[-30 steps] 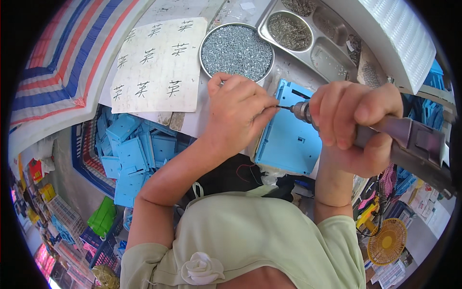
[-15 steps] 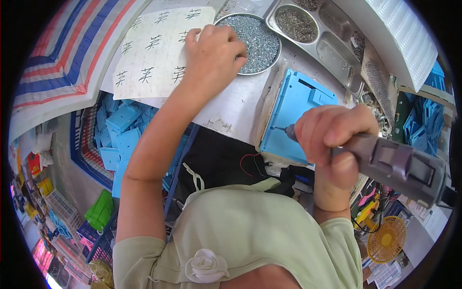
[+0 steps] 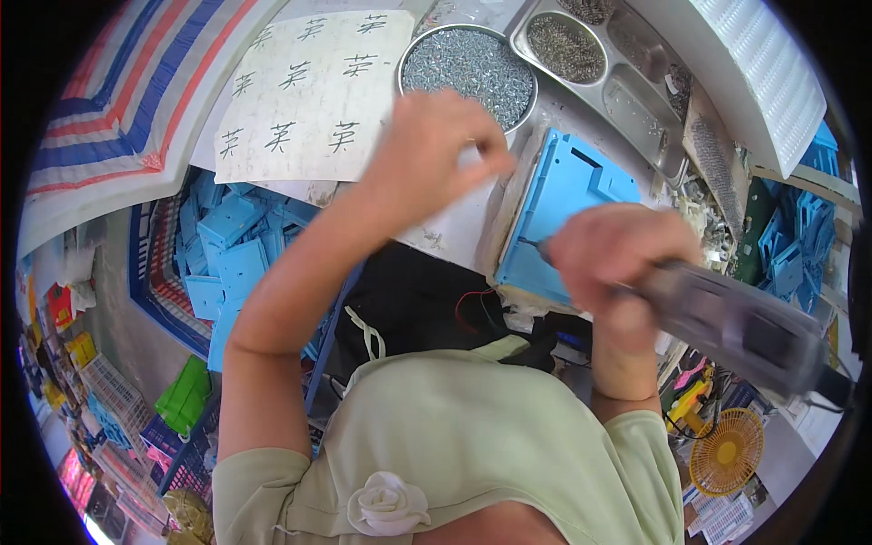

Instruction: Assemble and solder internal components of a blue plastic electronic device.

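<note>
My right hand (image 3: 622, 259) is wrapped round a dark grey electric screwdriver (image 3: 740, 327), whose bit points left above a light-blue plastic panel (image 3: 545, 218). The panel lies flat on the bench, with a raised block and a slot at its far end. My left hand (image 3: 445, 150), blurred by motion, is above the bench between the near edge of a round metal bowl and the panel. Its thumb and fingertips are pinched together, and whatever they hold is too small to make out. Small silvery screws (image 3: 468, 68) fill the bowl (image 3: 534, 95).
A steel compartment tray (image 3: 622, 82) with small metal parts stands beyond the panel. Handwritten paper (image 3: 309, 109) lies left of the bowl. Blue plastic pieces (image 3: 232, 236) fill a basket (image 3: 145, 263) at left. A yellow fan (image 3: 727, 451) stands at lower right.
My left hand has come out of the screw bowl and moved right and nearer, toward the panel, fingers pinched. My right hand and the screwdriver have shifted slightly.
</note>
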Demonstrator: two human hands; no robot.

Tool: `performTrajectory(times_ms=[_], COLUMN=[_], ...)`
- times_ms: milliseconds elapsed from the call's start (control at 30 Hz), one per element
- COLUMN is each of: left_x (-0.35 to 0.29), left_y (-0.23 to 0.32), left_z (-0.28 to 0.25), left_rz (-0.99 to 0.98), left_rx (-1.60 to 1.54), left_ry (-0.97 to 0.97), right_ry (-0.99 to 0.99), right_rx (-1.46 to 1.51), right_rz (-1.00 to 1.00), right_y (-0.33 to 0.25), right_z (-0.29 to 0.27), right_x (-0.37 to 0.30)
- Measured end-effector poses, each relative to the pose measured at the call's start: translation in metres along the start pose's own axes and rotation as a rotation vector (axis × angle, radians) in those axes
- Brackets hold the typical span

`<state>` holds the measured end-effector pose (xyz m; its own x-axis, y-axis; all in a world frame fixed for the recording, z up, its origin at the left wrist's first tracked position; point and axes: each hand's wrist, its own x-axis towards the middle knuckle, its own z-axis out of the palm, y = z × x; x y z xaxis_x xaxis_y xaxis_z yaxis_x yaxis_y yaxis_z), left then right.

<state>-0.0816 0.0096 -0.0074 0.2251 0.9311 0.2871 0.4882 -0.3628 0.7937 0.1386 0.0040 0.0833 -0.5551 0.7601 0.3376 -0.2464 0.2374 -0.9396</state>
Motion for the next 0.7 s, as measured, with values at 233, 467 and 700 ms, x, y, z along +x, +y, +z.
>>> performTrajectory(times_ms=[233,467,700], left_x=[-0.047,-0.050,-0.047], left_y=[0.046,0.053,0.054], left_z=[0.028,0.032,0.004], left_rz=[0.222,0.262,0.115], left_rx=[0.071,0.084,-0.039], left_ry=[0.052,0.087,0.034], right_ry=[-0.028,-0.035,0.062], right_rx=[0.212,0.227,0.228], right_rz=[-0.185,-0.140,-0.009], right_y=[-0.018,-0.021,-0.018], right_z=[-0.013,-0.011,0.010], right_x=[0.004,-0.005,-0.026])
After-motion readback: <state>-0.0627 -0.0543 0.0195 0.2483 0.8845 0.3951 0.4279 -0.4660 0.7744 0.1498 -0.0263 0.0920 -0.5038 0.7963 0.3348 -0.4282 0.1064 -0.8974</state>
